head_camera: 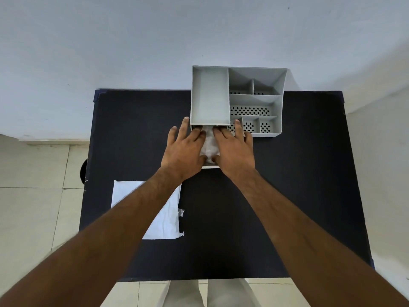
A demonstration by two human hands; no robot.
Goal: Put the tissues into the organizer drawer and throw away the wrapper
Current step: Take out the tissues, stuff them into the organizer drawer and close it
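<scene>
Head view: both hands, left and right, fingers spread flat, press the tissues into the drawer under the organizer. Tissue edges, probably proud, could jam closing. Wrapper lies near-left.

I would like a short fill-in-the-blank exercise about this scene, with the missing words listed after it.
1. Both hands, left hand and right hand, press the tissues into the open ____ of the organizer.
2. The wrapper lies on the table under the person's ____ forearm.
3. The table's surface is ____ in colour.
4. The organizer's top compartments are all ____.

Missing words: drawer; left; black; empty
</scene>
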